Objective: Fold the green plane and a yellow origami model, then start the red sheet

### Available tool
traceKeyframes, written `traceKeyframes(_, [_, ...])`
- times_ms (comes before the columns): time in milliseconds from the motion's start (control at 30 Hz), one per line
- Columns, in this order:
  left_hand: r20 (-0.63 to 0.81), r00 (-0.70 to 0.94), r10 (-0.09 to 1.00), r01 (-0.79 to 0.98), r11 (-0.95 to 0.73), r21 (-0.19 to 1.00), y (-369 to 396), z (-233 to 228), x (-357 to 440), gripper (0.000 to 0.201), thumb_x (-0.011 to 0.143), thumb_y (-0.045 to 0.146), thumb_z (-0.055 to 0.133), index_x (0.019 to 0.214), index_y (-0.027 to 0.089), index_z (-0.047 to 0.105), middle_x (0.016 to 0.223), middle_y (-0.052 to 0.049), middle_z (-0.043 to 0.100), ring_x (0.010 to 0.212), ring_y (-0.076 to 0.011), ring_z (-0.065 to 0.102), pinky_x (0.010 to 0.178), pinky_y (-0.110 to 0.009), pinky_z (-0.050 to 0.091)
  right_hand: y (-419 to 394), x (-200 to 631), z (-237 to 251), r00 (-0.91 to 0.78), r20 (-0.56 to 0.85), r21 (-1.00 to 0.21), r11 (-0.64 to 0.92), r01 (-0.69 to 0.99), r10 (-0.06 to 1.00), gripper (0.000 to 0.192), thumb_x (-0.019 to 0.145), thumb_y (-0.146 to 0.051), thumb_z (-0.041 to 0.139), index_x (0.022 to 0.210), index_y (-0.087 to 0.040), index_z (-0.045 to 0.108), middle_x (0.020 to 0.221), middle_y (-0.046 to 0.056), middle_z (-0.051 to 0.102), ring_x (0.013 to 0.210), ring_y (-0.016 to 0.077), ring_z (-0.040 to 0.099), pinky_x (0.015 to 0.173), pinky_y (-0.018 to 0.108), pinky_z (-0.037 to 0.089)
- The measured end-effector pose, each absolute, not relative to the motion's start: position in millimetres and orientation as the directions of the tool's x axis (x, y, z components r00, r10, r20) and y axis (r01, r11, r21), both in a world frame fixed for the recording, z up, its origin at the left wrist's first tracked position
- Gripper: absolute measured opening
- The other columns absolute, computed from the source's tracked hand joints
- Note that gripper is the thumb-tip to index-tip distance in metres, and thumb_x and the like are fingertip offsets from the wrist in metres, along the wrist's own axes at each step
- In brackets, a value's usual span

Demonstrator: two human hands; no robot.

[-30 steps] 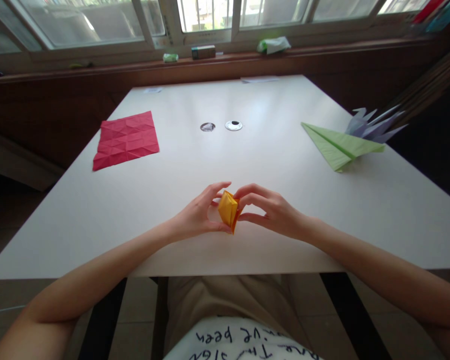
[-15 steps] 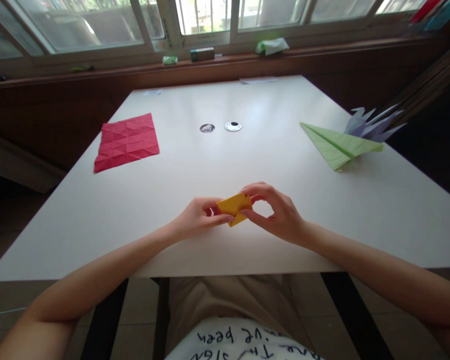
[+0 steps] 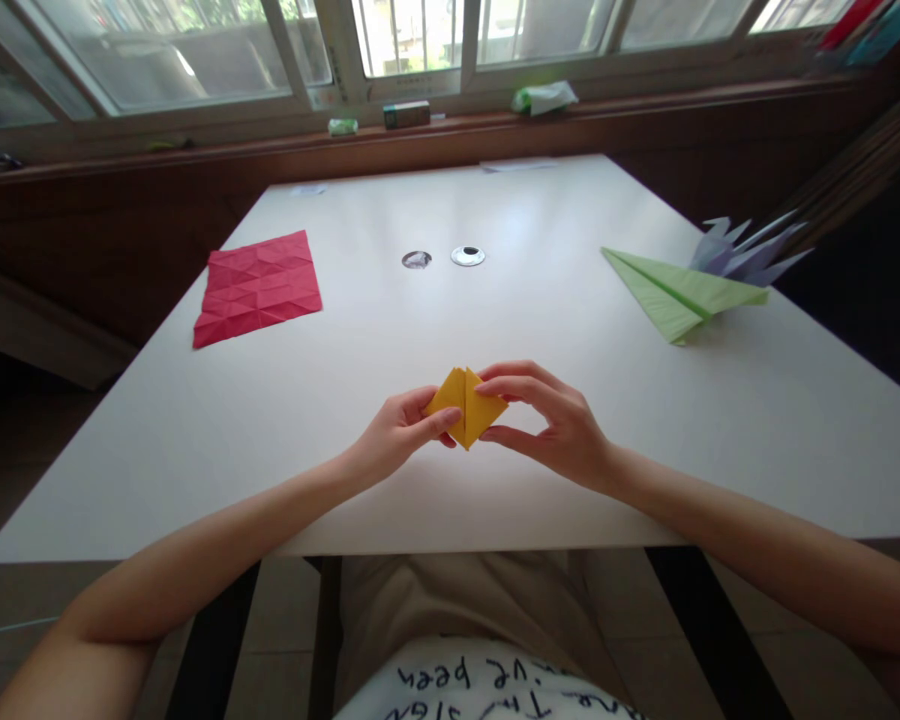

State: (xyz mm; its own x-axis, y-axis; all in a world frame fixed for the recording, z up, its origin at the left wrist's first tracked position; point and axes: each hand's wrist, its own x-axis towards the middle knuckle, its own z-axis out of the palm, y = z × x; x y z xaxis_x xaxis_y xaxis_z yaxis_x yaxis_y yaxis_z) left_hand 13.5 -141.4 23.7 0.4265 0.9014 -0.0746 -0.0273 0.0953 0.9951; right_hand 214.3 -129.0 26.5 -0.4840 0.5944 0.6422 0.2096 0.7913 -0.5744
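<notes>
A small piece of folded yellow origami paper (image 3: 471,412) is held up just above the near part of the white table. It shows a diamond shape with a seam down its middle. My left hand (image 3: 412,418) pinches its left corner, thumb lying on the front face. On the other side, my right hand (image 3: 551,410) has its fingertips on the upper right face and its thumb by the lower right edge. The fingers behind the paper are partly hidden.
Creased red paper (image 3: 259,288) lies at the table's (image 3: 420,330) left edge. To the right rest a light green folded paper (image 3: 682,292) and a pale purple origami piece (image 3: 750,250). Two round discs, one an eye-like piece (image 3: 468,257), lie mid-table. Small items line the windowsill.
The yellow paper has turned from a slanted, partly covered shape to an upright diamond facing me. My left thumb has moved onto its front, and my right fingers have shifted on its right side.
</notes>
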Motion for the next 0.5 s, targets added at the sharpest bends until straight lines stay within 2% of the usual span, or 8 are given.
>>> traceKeyframes(100, [-0.047, 0.409, 0.911, -0.012, 0.057, 0.998, -144.0, 22.6, 14.9, 0.032, 0.077, 0.040, 0.062, 0.091, 0.012, 0.061, 0.085, -0.006, 0.066, 0.073, -0.0140, 0.062, 0.065, -0.027, 0.054, -129.3, 213.6, 25.1, -0.499, 0.638, -0.563, 0.797, 0.216, 0.586, 0.029, 0.076, -0.022, 0.066, 0.104, -0.023, 0.058, 0.098, 0.006, 0.059, 0.084, 0.0144, 0.061, 0.068, 0.028, 0.056])
traceKeyframes(167, [-0.022, 0.404, 0.914, -0.027, 0.036, 0.999, -145.6, 20.5, 15.8, 0.036, 0.079, 0.040, 0.060, 0.102, 0.013, 0.057, 0.085, -0.005, 0.066, 0.073, -0.0139, 0.063, 0.064, -0.026, 0.054, -129.5, 213.7, 24.0, -0.510, 0.634, -0.570, 0.797, 0.199, 0.581, 0.024, 0.077, -0.022, 0.066, 0.101, -0.023, 0.061, 0.094, 0.005, 0.060, 0.079, 0.0129, 0.062, 0.066, 0.027, 0.056])
traceKeyframes(267, [0.016, 0.426, 0.904, -0.074, 0.017, 0.997, -147.5, 18.0, 16.1, 0.060, 0.079, 0.039, 0.061, 0.130, 0.021, 0.036, 0.088, -0.004, 0.065, 0.072, -0.0144, 0.065, 0.064, -0.027, 0.055, -128.7, 215.1, 23.2, -0.473, 0.638, -0.602, 0.777, 0.186, 0.608, 0.020, 0.076, -0.024, 0.066, 0.096, -0.023, 0.063, 0.091, 0.003, 0.061, 0.075, 0.0121, 0.063, 0.066, 0.026, 0.056])
traceKeyframes(333, [0.038, 0.463, 0.886, -0.085, 0.001, 0.996, -148.5, 17.9, 15.3, 0.074, 0.077, 0.037, 0.065, 0.138, 0.027, 0.024, 0.099, -0.006, 0.063, 0.076, -0.0154, 0.065, 0.067, -0.028, 0.055, -128.0, 216.2, 23.7, -0.443, 0.627, -0.637, 0.749, 0.182, 0.641, 0.019, 0.075, -0.024, 0.068, 0.094, -0.023, 0.065, 0.090, 0.003, 0.062, 0.075, 0.0124, 0.064, 0.067, 0.026, 0.056])
traceKeyframes(400, [0.058, 0.487, 0.871, -0.074, -0.025, 0.997, -149.3, 18.9, 14.2, 0.078, 0.075, 0.034, 0.068, 0.139, 0.029, 0.023, 0.109, -0.007, 0.061, 0.082, -0.0162, 0.065, 0.073, -0.029, 0.056, -128.1, 216.8, 24.8, -0.425, 0.617, -0.668, 0.726, 0.163, 0.662, 0.019, 0.074, -0.022, 0.069, 0.093, -0.023, 0.066, 0.090, 0.003, 0.063, 0.074, 0.0122, 0.064, 0.067, 0.026, 0.056])
traceKeyframes(500, [0.075, 0.480, 0.874, -0.031, -0.068, 0.997, -150.8, 20.8, 12.8, 0.081, 0.072, 0.032, 0.071, 0.139, 0.029, 0.026, 0.112, -0.007, 0.059, 0.085, -0.0163, 0.064, 0.078, -0.030, 0.055, -129.8, 216.5, 26.6, -0.411, 0.622, -0.686, 0.717, 0.125, 0.667, 0.019, 0.072, -0.020, 0.070, 0.091, -0.023, 0.068, 0.087, 0.003, 0.064, 0.072, 0.0120, 0.064, 0.066, 0.025, 0.055])
